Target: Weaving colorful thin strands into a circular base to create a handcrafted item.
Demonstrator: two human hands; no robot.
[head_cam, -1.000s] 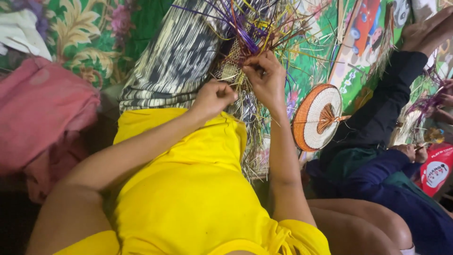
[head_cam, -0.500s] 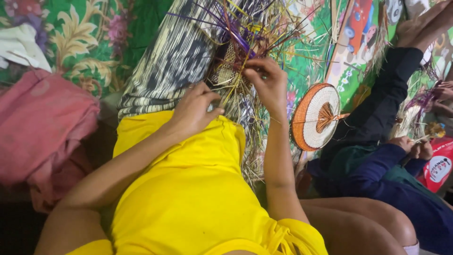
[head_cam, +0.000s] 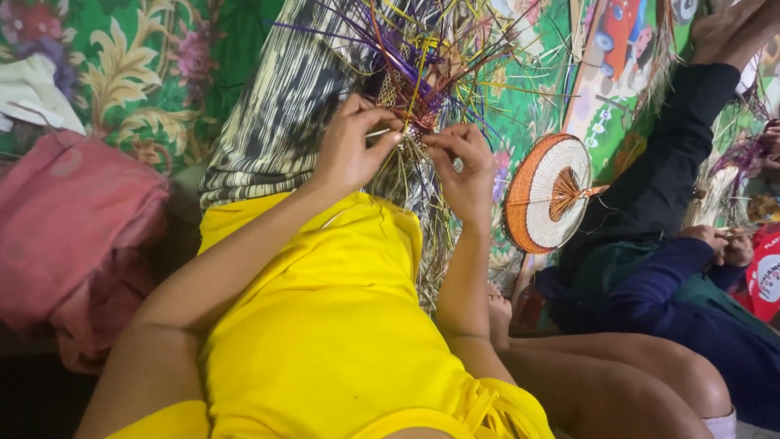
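weaving (head_cam: 410,122) of purple and yellow strips sits raised over the lap against striped cloth (head_cam: 276,122), left hand (head_cam: 349,150) and right hand (head_cam: 463,167) each pinching strips at its lower edge, seemingly to keep them taut; woven fan (head_cam: 546,193) lies nearby.

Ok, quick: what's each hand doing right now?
Left hand: closed, pinching a strand of the woven strip bundle.
Right hand: closed, fingertips gripping strips of the same bundle.

Home floor used as craft spot: I sat on green floral mat (head_cam: 162,49), loose purple and yellow weaving strips (head_cam: 422,49) around, round orange-and-white woven fan (head_cam: 546,193), heap of pink cloth (head_cam: 73,236).
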